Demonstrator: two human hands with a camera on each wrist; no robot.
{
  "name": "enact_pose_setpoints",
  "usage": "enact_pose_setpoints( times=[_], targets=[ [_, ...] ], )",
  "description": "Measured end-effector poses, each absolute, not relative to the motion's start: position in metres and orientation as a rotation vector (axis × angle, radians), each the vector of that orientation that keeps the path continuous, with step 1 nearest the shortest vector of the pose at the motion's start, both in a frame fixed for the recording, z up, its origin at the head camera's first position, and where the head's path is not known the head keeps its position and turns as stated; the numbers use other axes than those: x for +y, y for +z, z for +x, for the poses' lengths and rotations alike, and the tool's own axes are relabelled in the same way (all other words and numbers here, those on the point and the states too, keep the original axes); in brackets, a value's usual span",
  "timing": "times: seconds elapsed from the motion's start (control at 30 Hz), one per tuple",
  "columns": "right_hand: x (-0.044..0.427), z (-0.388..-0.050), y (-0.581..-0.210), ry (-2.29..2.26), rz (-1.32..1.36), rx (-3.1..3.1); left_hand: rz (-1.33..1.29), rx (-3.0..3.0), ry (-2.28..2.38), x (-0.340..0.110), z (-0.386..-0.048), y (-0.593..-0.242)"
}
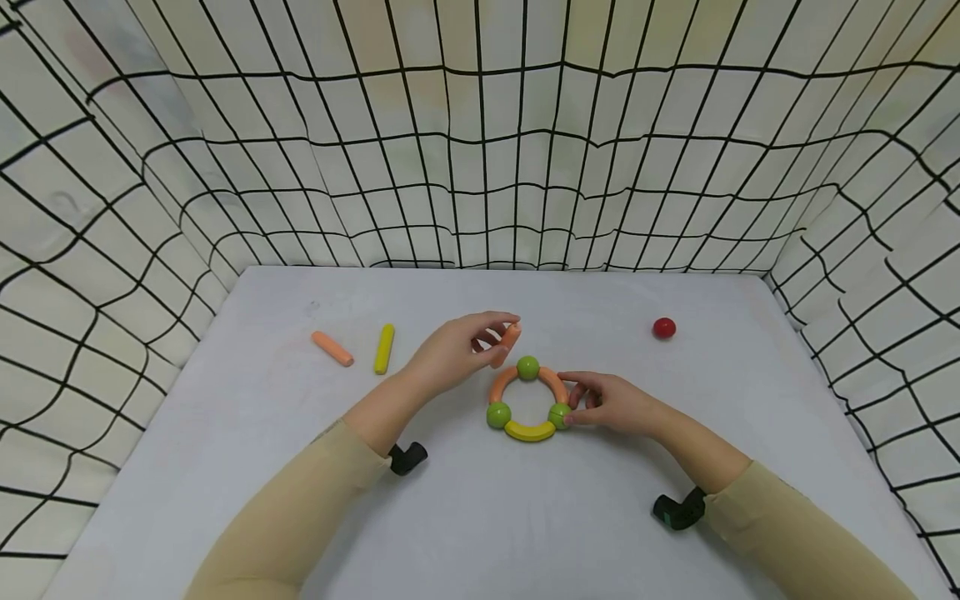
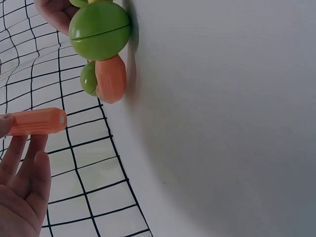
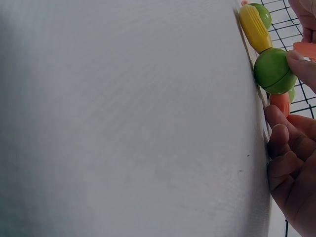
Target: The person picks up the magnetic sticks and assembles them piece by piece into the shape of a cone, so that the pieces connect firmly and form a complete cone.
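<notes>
My left hand (image 1: 459,350) pinches a straight orange stick (image 1: 508,343) between thumb and fingers, raised above the table. In the left wrist view the stick (image 2: 37,121) shows grooved sides and a pale spot in its end. A toy ring (image 1: 513,427) lies just below it, made of green balls, two curved orange pieces and one curved yellow piece. At its right side my right hand (image 1: 611,402) grips the ring, thumb on the lower right green ball (image 3: 274,71) and fingers at the right orange piece (image 1: 553,384).
Left of the hands, another orange stick (image 1: 332,348) and a yellow stick (image 1: 384,349) lie on the white table (image 1: 480,517). A red ball (image 1: 663,327) rests at the right. Black netting (image 1: 480,167) rises behind and beside the table.
</notes>
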State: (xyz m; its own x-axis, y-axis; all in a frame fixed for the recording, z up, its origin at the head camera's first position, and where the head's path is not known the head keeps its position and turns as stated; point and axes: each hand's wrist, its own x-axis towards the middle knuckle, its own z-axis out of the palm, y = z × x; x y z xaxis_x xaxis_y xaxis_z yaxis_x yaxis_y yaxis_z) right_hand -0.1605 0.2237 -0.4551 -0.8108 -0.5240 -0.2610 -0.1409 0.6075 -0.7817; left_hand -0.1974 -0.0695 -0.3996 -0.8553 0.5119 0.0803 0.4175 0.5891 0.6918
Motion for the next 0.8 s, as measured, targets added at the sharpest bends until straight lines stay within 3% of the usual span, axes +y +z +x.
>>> enact_pose_setpoints(
  times=[0.8],
  targets=[
    [0.224, -0.161, -0.455, -1.063, -0.505, 2.377, 0.804, 2.609, 1.160, -0.035, -0.214, -0.410]
  ],
)
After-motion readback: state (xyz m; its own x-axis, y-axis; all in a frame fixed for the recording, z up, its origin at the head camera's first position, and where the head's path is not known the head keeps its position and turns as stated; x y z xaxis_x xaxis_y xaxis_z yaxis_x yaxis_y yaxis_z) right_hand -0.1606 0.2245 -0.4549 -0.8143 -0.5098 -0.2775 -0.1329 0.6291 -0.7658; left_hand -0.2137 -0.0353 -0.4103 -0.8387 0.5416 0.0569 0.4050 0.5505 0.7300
